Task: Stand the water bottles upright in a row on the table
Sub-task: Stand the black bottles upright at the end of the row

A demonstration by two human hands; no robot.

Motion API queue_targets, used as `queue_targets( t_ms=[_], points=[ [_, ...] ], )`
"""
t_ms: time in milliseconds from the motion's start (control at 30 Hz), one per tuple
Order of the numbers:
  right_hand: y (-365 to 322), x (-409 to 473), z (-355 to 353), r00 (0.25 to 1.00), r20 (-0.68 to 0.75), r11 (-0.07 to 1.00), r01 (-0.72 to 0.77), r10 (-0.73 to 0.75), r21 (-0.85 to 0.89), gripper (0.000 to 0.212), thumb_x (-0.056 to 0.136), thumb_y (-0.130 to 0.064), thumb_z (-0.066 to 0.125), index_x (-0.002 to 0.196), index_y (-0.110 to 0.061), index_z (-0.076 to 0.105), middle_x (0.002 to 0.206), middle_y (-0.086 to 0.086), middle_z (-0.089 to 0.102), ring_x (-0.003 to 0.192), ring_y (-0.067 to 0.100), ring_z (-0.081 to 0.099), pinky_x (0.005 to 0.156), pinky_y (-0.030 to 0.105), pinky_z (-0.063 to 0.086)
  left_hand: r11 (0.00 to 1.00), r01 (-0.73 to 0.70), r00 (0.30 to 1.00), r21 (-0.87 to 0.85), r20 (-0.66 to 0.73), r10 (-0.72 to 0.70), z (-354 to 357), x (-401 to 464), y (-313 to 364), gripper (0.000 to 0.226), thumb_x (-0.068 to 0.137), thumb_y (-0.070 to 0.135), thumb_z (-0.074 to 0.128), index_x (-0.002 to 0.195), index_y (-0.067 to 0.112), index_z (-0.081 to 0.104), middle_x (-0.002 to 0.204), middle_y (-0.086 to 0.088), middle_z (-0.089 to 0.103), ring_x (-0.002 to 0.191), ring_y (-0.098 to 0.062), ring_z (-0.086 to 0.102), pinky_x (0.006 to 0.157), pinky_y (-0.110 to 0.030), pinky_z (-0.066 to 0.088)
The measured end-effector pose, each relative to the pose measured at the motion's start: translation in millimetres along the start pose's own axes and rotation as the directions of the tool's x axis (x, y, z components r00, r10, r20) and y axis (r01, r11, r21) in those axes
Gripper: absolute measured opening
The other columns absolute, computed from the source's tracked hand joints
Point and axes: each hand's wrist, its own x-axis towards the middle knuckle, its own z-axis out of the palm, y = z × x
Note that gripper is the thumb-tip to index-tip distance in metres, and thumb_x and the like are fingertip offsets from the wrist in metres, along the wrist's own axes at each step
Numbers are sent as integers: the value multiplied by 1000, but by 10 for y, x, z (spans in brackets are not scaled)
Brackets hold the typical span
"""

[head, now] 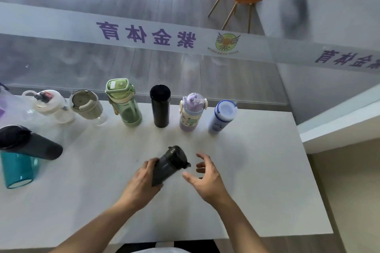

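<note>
- Head view: the left hand (144, 178) is wrapped around the lower body of a dark smoky bottle (169, 165), which is tilted with its lid pointing up and to the right, near the front middle of the white table (257, 170).
- The right hand (205, 176) is spread and empty, its fingers curled just beside the bottle's lid, seemingly not touching it.
- Along the far edge stand six bottles in a row: a white-lidded clear bottle (49, 104), a grey-lidded tumbler (87, 106), a green bottle (124, 102), a black flask (160, 106), a purple child's bottle (191, 114) and a blue bottle (223, 116).
- At the left, a dark-lidded bottle (28, 144) and a teal bottle (17, 168) look tilted or lying; the wide lens makes it hard to say which.
- The step in hand appears to be righting the dark smoky bottle and adding it to the row.
- To do it well, the right hand should steady the lid while the left swings the base down flat.
- The open space right of the blue bottle looks the likeliest spot; setting it down gently, clear of its neighbour, avoids knocking the row.
</note>
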Motion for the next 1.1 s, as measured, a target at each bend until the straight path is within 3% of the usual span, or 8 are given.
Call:
queue_targets(
  t_ms=[133,333,467,600,700,800,933,1100],
  points=[
    [38,12,-189,999,10,999,46,-46,5,78,75,-49,81,142,-33,43,133,-6,53,122,12,53,100,21,43,993,-119,990,5,71,118,290,-50,492,73,77,30,69,140,30,31,133,5,48,113,-20,54,87,-29,44],
    [239,89,-867,999,-38,998,32,-29,55,66,70,-41,89,123,-32,50,108,-20,60,101,4,60,70,0,43,972,-211,974,99,101,201,562,123,1094,82,75,39,69,143,32,25,138,5,42,121,-21,47,100,-34,40],
    [428,222,-1249,990,-132,998,55,-51,28,72,67,-35,92,125,-25,50,114,-9,63,102,11,62,70,1,45,944,-258,966,204,54,253,606,379,1533,86,78,33,67,149,35,19,147,1,34,128,-27,39,107,-39,36],
    [579,419,-1591,961,-218,980,144,-172,-138,74,64,-34,92,126,-26,53,111,-3,56,104,16,55,86,17,39,935,-249,951,254,-122,286,522,685,1902,75,78,18,59,147,29,31,142,-4,42,120,-32,46,100,-42,43],
    [594,568,-1852,938,-225,956,221,-263,-195,73,65,-32,91,128,-28,54,110,-5,53,98,8,51,86,15,37,912,-219,892,348,-308,332,424,971,2139,71,72,16,63,140,21,42,128,-9,50,96,-33,52,83,-46,51],
    [554,771,-2045,916,-206,921,287,-345,-264,77,66,-27,89,134,-27,51,119,-6,51,102,7,52,90,13,36,907,-182,855,379,-395,336,310,1228,2380,80,72,20,74,144,22,39,134,-14,44,99,-36,50,84,-45,52],
    [483,1063,-2189,910,-209,911,290,-357,-293,77,68,-23,86,134,-22,47,120,-3,53,111,18,55,90,21,39,910,-119,926,398,-287,246,242,1575,2528,100,72,28,80,152,34,20,151,-17,27,115,-42,45,105,-53,35],
    [373,1304,-2310,918,-175,910,299,-357,-287,68,70,-23,83,129,-23,50,118,1,52,107,19,54,81,20,36,934,-120,964,337,-185,191,201,1801,2487,83,73,18,77,142,36,34,140,-13,35,106,-41,51,97,-50,41]
  ],
)
